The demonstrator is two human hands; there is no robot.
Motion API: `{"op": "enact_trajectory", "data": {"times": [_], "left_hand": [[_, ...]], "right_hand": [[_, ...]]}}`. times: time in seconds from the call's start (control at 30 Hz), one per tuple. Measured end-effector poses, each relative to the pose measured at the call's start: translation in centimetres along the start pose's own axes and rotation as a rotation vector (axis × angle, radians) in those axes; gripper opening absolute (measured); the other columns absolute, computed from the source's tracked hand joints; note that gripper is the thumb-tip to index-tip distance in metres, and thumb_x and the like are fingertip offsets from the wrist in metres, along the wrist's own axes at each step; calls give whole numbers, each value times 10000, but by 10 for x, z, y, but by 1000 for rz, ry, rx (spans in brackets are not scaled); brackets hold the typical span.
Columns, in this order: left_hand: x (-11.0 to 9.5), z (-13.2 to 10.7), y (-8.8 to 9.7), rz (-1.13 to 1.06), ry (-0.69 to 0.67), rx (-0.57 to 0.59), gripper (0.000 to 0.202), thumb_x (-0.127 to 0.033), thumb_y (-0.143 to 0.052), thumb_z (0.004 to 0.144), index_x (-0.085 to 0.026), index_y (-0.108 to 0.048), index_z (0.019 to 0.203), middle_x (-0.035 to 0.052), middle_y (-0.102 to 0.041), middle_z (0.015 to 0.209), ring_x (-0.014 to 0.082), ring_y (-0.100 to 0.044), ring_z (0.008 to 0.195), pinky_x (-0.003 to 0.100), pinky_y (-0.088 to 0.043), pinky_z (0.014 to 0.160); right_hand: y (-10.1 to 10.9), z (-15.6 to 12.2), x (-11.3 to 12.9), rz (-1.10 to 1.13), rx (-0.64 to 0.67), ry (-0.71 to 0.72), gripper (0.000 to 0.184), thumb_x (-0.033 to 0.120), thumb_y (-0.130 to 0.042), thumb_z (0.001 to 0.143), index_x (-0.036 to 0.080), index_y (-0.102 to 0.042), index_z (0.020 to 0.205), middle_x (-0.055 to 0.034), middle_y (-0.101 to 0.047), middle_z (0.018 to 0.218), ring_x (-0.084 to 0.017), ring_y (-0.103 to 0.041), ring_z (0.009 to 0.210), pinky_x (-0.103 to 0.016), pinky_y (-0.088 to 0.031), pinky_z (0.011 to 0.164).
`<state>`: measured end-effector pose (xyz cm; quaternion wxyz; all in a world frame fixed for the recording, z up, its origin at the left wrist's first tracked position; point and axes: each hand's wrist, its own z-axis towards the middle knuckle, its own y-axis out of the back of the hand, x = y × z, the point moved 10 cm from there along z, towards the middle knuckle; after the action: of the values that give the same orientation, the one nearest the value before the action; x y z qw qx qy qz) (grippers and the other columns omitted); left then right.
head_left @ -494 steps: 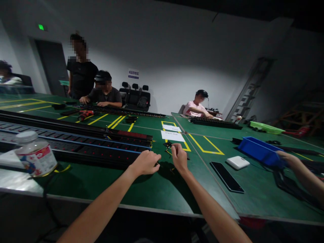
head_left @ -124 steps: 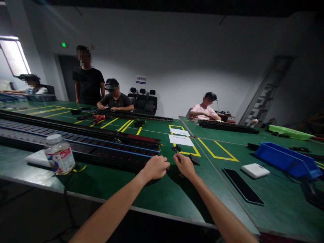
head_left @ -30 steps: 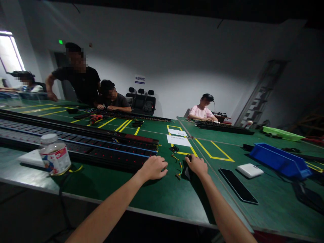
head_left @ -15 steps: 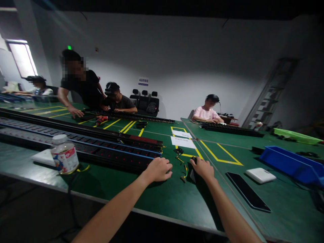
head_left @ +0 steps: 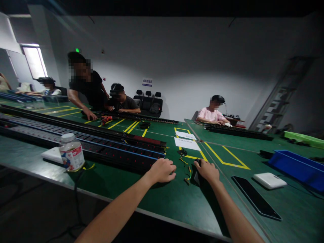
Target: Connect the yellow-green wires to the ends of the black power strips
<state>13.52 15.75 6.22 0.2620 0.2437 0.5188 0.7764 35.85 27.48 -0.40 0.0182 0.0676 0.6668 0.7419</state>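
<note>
My left hand rests at the near right end of a long black panel with red dots. Its fingers are curled under, and whatever they hold is hidden. My right hand is closed on a small black part, which shows at the thumb and fingertips; its kind is unclear. A greyish flat piece lies just below that hand. Between my hands sit a short green-yellow wire with connectors and a small black piece with a yellow lead.
A plastic jar stands at the left by a white box. To the right lie a phone, a white box and a blue bin. Paper sheets lie ahead. Several co-workers sit or stand across the green table.
The view has turned slightly left, so everything sits further right. My hands keep about the same place on the table. A standing co-worker's hand across the table has shifted slightly.
</note>
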Motion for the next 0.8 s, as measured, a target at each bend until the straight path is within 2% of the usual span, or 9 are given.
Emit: {"op": "enact_trajectory", "data": {"times": [0.8], "left_hand": [[0,0,-1,2,-2,-6,215,-382,-598,923,-192,-685,875,61,-689,890,216,-647,840,313,-460,677]], "right_hand": [[1,0,0,3,12,0,583,578,-318,1010,195,-578,1363,-178,-625,1353,-376,-558,1236,-489,-473,934]]}}
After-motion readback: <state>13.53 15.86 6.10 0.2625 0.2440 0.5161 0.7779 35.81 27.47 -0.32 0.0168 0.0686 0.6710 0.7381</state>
